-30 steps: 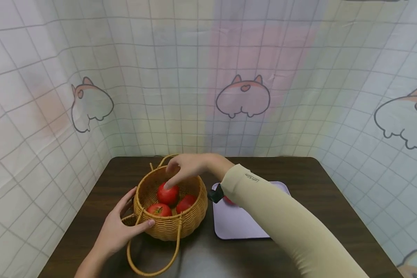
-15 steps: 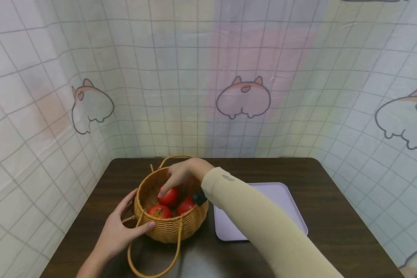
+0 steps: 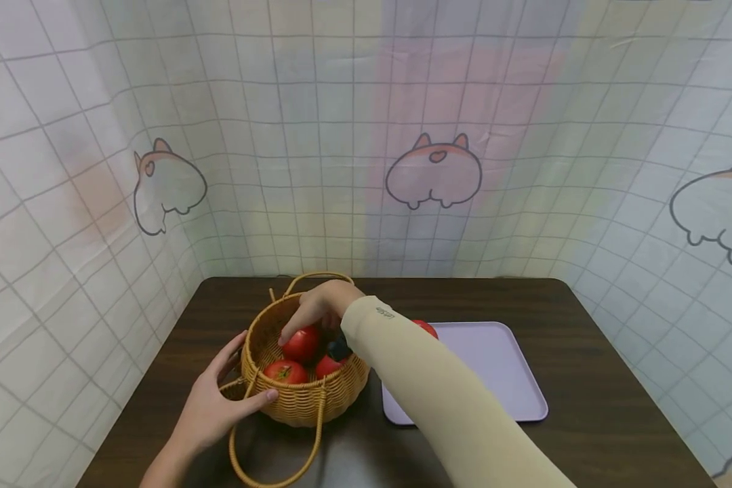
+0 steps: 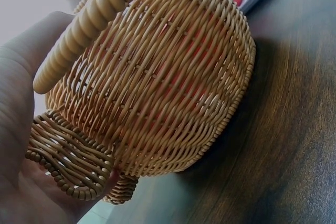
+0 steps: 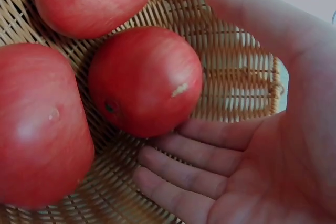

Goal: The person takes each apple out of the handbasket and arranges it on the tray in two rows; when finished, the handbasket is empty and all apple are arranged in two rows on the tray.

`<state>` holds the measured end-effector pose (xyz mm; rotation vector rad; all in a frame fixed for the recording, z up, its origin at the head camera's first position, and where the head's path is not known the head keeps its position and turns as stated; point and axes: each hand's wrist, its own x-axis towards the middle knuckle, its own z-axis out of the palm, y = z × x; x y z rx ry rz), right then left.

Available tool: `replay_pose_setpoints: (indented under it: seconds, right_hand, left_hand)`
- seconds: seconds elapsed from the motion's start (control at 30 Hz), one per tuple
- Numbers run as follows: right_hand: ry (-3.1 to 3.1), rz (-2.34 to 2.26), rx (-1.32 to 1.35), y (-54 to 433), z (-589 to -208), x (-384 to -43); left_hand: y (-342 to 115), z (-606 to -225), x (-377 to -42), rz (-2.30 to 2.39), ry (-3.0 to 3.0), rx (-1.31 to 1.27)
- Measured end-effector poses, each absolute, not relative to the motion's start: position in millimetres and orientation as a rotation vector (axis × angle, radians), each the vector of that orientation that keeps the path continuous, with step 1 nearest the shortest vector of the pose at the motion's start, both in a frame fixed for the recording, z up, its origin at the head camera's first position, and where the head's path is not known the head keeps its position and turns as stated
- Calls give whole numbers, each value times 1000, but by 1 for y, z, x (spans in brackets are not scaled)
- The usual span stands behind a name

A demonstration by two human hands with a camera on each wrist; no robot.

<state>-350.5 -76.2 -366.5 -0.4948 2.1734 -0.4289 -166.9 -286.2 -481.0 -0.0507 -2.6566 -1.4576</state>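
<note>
Your L hand (image 3: 213, 401) has its grip clamped on the basket (image 3: 293, 408), lower ctr-left of head view, & your R hand (image 3: 324, 303) is inside, grip apart, by a tomato (image 5: 146, 80).

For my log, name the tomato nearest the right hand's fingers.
The rearmost tomato in the basket, with the tan scar; only it has fingers of the right hand alongside.

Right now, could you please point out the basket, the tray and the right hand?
Basket (image 3: 297, 406), head view: front wall.
Tray (image 3: 498, 366), head view: bare surface.
Right hand (image 5: 268, 163), right wrist view: palm.
</note>
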Motion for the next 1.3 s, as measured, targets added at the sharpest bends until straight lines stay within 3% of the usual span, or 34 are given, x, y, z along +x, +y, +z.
replay_pose_setpoints:
  seconds: [0.17,0.73,1.3]
  right_hand:
    - [2111,-551,-393,-81,-375,-349]
    - [2338,-379,-474,-95,-404,-355]
    - [2388,-201,-657,-90,-389,-349]
  left_hand:
    - [-286,-482,-167,-1481,-2638,-64]
    - [-289,-485,-168,-1492,-2644,-37]
    - [-288,-482,-165,-1502,-2645,-12]
